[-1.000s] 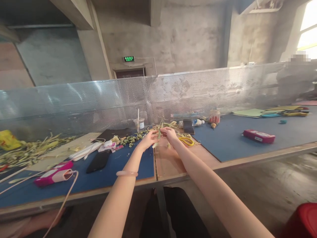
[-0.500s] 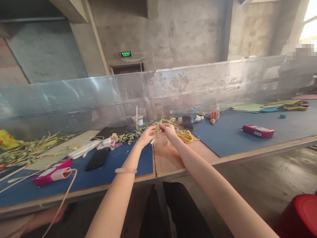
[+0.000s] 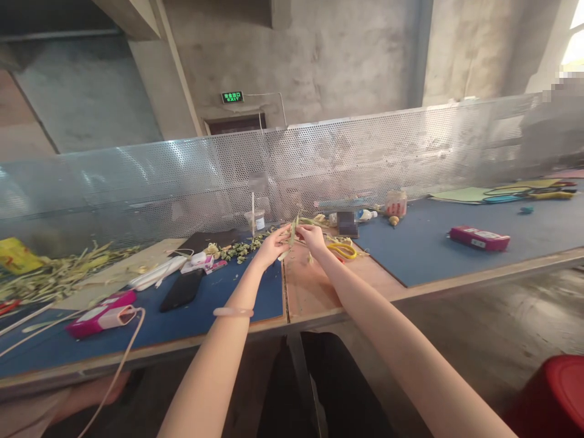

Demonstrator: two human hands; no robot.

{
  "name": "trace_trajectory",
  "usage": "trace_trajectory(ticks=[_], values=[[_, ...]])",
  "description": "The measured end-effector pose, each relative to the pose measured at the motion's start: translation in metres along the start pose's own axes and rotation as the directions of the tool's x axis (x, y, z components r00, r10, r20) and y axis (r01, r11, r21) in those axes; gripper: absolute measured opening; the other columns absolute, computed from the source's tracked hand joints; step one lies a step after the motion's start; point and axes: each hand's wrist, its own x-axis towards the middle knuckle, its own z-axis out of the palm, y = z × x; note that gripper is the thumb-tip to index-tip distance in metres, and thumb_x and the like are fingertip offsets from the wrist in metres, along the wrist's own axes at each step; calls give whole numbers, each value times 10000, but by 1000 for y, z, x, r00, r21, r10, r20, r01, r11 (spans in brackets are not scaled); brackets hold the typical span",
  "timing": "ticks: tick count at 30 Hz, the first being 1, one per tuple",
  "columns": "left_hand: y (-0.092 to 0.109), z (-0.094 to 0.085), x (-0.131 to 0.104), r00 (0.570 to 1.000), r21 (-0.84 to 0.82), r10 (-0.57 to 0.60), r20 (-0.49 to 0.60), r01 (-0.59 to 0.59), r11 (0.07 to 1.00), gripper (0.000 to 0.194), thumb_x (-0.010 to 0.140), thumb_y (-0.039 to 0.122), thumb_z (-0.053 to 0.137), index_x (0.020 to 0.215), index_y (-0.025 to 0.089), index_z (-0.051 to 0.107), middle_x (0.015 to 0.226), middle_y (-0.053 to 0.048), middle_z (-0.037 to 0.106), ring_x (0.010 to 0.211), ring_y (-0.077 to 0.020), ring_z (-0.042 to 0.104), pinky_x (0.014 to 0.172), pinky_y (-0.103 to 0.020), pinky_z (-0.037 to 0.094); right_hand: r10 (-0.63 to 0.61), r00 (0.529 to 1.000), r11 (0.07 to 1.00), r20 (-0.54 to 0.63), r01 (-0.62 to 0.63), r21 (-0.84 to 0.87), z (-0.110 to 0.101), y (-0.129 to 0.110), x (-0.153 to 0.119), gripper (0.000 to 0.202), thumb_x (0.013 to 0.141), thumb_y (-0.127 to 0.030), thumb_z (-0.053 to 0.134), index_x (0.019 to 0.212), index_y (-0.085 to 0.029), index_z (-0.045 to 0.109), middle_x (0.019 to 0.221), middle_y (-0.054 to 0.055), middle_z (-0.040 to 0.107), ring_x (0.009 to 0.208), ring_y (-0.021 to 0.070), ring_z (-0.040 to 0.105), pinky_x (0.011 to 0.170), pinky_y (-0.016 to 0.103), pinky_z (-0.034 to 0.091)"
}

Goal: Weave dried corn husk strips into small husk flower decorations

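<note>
A pale green plant stem with leaves (image 3: 293, 236) stands between my two hands, above the pinkish board (image 3: 310, 292). My left hand (image 3: 272, 244) is closed on its left side, with the fingertips at the leaves. On the other side my right hand (image 3: 312, 236) pinches the upper part of the stem. Yellow-handled scissors (image 3: 343, 251) lie just right of my right hand. Small green buds (image 3: 241, 249) are heaped to the left of my left hand.
A black phone (image 3: 183, 290), a white-and-pink item (image 3: 199, 263) and a magenta box (image 3: 100, 313) with a cable lie left. Long stems (image 3: 68, 271) are piled far left. A cup with a straw (image 3: 255, 220), a jar (image 3: 395, 204) and another magenta box (image 3: 479, 238) stand or lie beyond and right.
The view has shifted slightly. Both hands stay at the stem in nearly the same pose, with only small finger movements.
</note>
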Motion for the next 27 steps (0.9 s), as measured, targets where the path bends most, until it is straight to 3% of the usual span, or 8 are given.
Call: trace_trajectory(ticks=[8, 14, 20, 24, 27], values=[[-5, 0, 1, 999, 43, -33, -34, 34, 998, 441, 659, 134, 636, 1095, 175, 590, 1128, -152, 603, 913, -221, 599, 682, -279, 479, -35, 999, 999, -4, 35, -40, 0, 3, 2, 281, 845, -294, 510, 1080, -142, 532, 1087, 66, 549, 895, 180, 564, 735, 352, 487], [-5, -1, 2, 999, 84, -32, -43, 36, 996, 452, 640, 131, 639, 1090, 163, 606, 1163, -133, 584, 778, -166, 596, 640, -257, 461, -79, 997, 994, 6, 79, -79, -1, 6, 5, 258, 848, -294, 506, 1046, -133, 544, 1037, 60, 568, 857, 165, 573, 717, 339, 490], [-5, -2, 1, 998, 105, -46, -35, 50, 993, 501, 633, 166, 643, 1130, 168, 589, 1080, -112, 625, 525, -80, 498, 469, -216, 374, -153, 988, 983, 12, 154, -101, -2, 4, 5, 218, 844, -309, 510, 919, -116, 576, 872, 27, 599, 721, 123, 575, 638, 287, 483], [-6, -2, 0, 998, 107, -50, -26, 52, 993, 508, 650, 194, 630, 1154, 170, 570, 1088, -106, 617, 487, -57, 448, 431, -202, 328, -215, 977, 972, -3, 214, -96, -1, 1, 2, 239, 772, -334, 541, 756, -116, 639, 700, 13, 611, 627, 113, 546, 591, 234, 435], [-6, -2, 0, 999, 109, -46, -19, 48, 993, 504, 661, 195, 618, 1162, 174, 560, 1148, -106, 585, 515, -58, 463, 449, -199, 338, -246, 969, 966, -18, 243, -90, -1, -1, 1, 252, 700, -350, 558, 732, -126, 668, 684, 21, 628, 622, 123, 537, 586, 227, 417]])
